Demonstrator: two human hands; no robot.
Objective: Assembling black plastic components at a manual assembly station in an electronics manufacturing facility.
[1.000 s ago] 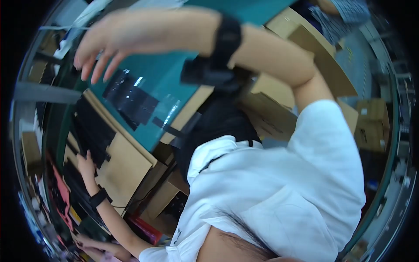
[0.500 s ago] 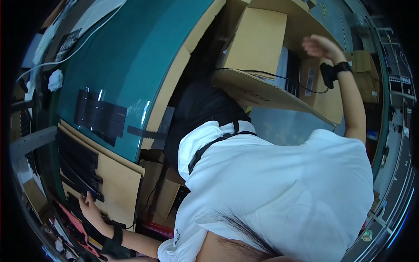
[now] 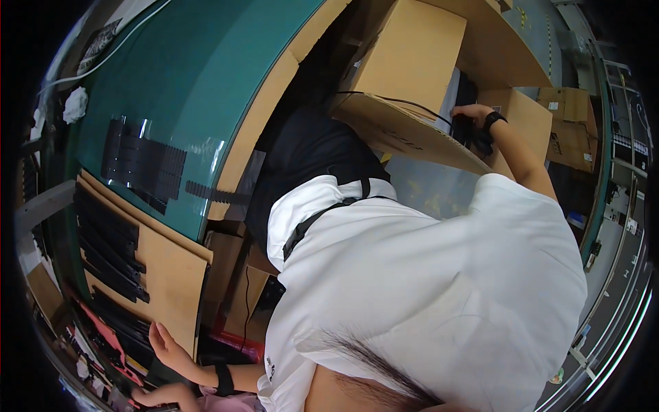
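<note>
My left hand (image 3: 171, 351) is at the lower left with its fingers stretched out, holding nothing that I can see. It hovers by the edge of a cardboard sheet, close to black strips (image 3: 120, 312) lying there. More black strips (image 3: 106, 237) are spread farther up the cardboard sheet (image 3: 168, 275). At the upper right my right hand (image 3: 475, 113) reaches down into an open cardboard box (image 3: 525, 127), against dark pieces (image 3: 467, 90) inside. Its fingertips are partly hidden, so I cannot tell whether they grip one.
A green-topped table (image 3: 199, 89) holds a row of black toothed strips (image 3: 144, 161) and a crumpled white wad (image 3: 75, 105). A thin black cable (image 3: 405, 103) crosses the box flap. Another person's hand (image 3: 168, 395) is beside my left forearm. Closed cartons (image 3: 570, 123) stand farther right.
My right hand has come down from above the box into it. My left hand has moved slightly right and down, away from the strips. Another person's hand shows more clearly at the lower left.
</note>
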